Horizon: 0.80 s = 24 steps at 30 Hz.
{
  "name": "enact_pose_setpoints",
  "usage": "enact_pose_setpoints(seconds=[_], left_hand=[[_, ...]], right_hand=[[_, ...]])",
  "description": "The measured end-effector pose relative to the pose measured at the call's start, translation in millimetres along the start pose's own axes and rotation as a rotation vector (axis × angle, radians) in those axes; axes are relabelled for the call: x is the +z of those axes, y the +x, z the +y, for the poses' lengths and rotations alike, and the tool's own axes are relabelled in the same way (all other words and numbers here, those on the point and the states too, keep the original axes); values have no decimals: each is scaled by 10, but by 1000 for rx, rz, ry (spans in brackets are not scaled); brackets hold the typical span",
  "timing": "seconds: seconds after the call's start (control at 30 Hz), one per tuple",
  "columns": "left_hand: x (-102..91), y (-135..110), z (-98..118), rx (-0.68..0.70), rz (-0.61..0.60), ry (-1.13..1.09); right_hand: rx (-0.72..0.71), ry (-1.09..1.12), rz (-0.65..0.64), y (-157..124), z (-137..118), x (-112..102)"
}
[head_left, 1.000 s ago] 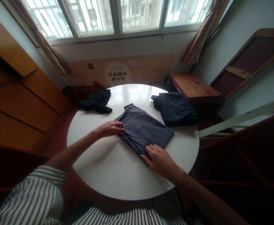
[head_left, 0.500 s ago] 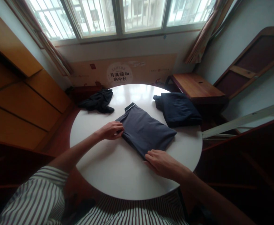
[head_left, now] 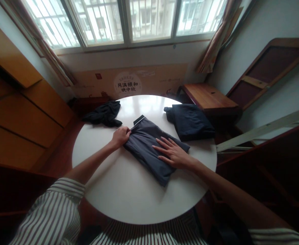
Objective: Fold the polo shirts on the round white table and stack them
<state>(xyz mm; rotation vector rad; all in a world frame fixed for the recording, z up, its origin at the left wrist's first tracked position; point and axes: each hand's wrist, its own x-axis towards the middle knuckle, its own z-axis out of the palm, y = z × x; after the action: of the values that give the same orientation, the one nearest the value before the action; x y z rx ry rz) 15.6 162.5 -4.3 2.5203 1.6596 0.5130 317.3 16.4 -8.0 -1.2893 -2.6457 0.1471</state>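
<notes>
A folded dark grey garment (head_left: 144,146) lies slantwise across the white round table (head_left: 108,190). At its far end is a black band edged with a white line; whether this is a collar or a waistband I cannot tell. My left hand (head_left: 121,135) has its fingers closed on the garment's left edge, near the band. Spread flat on the right part of the cloth is my right hand (head_left: 176,154), fingers apart. The near corner of the garment points toward me.
A crumpled black cloth (head_left: 105,114) rests at the table's far left edge. Folded navy clothing (head_left: 192,122) sits at the far right. Beyond it stands a wooden side table (head_left: 210,95). Wooden cabinets (head_left: 16,112) line the left, and a window (head_left: 149,20) is ahead.
My right hand has let go of the near edge and moved up onto the cloth, fingers spreading. My left hand has shifted up along the edge toward the band. The near corner now extends closer to me.
</notes>
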Motion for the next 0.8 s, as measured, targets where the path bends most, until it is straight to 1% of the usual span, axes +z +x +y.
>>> enact_pose_setpoints(seconds=[0.07, 0.13, 0.2, 0.23, 0.27, 0.3, 0.37, 0.43, 0.5, 0.57, 0.63, 0.7, 0.73, 0.8], left_hand=[[-35, 39, 111, 47, 31, 68], [-45, 146, 313, 201, 53, 82], [-4, 303, 547, 410, 20, 43], [38, 388, 653, 494, -24, 23], [91, 470, 739, 545, -83, 12], [151, 545, 799, 555, -146, 13], [272, 661, 842, 490, -249, 38], [366, 728, 808, 414, -290, 62], [422, 761, 749, 386, -278, 63], [450, 778, 709, 370, -265, 48], [467, 787, 699, 352, -255, 39], [487, 788, 709, 348, -238, 43], [498, 785, 715, 349, -229, 47], [518, 772, 724, 345, -216, 41]], right_hand=[[18, -8, 3, -179, -55, 9], [37, -3, 3, -236, -123, -54], [48, 30, 15, -145, -189, -139], [50, 54, 33, -55, -220, -171], [52, 78, 52, 51, -250, -189], [49, 96, 63, 161, -281, -189], [40, 95, 52, 344, -350, -140], [21, 70, 9, 417, -432, -56], [-8, 67, -26, 355, -529, 19], [-45, 98, -46, 194, -630, 53], [-86, 136, -57, 12, -718, 43], [-132, 168, -56, -97, -757, -5], [-148, 184, -45, -100, -747, -39], [-129, 213, 15, 21, -650, -114]])
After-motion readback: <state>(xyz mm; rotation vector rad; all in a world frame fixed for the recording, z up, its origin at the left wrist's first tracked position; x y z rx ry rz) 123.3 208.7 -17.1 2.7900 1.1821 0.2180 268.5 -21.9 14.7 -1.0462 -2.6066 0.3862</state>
